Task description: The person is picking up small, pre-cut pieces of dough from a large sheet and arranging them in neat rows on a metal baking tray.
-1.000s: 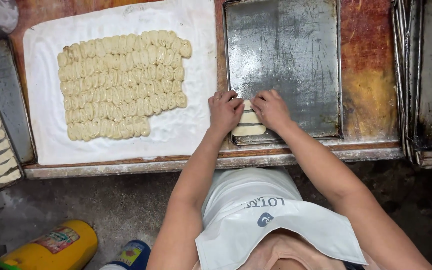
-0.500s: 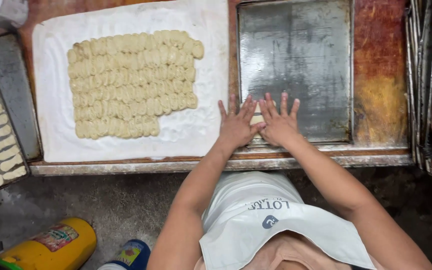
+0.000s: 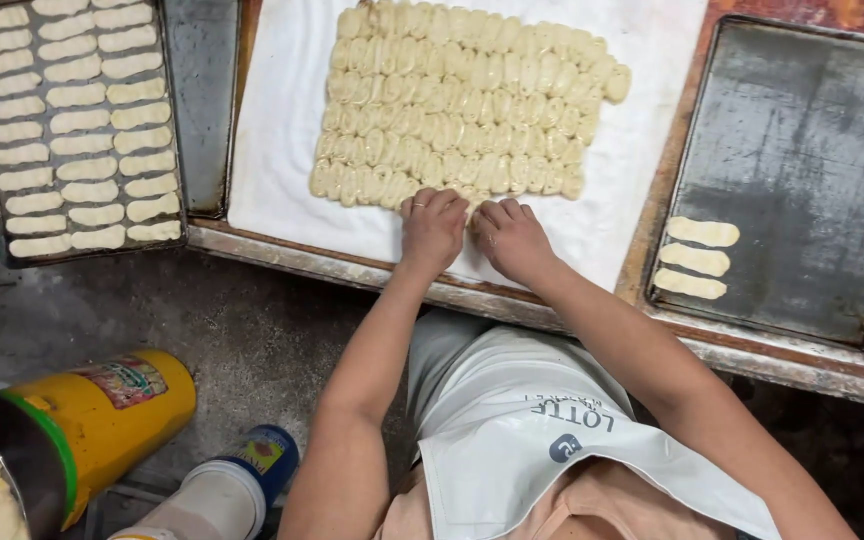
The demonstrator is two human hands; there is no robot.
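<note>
A block of several pale dough pieces (image 3: 462,100) lies packed in rows on a white cloth (image 3: 282,170). My left hand (image 3: 432,228) and my right hand (image 3: 512,238) rest side by side, palms down, at the block's near edge. Their fingers are bent over the nearest pieces, and the pieces under them are hidden. To the right, a dark metal tray (image 3: 802,150) holds three flattened dough strips (image 3: 697,258) in its near left corner, apart from both hands.
A second tray (image 3: 174,120) at the left is filled with rows of dough strips. Below the table edge stand a yellow container (image 3: 117,400), a blue-labelled bottle (image 3: 237,480) and a dark bowl (image 3: 12,450) with dough bits.
Both hands left the right-hand tray, where strips now lie, and moved left to the near edge of the dough block. The view shifted left as well.
</note>
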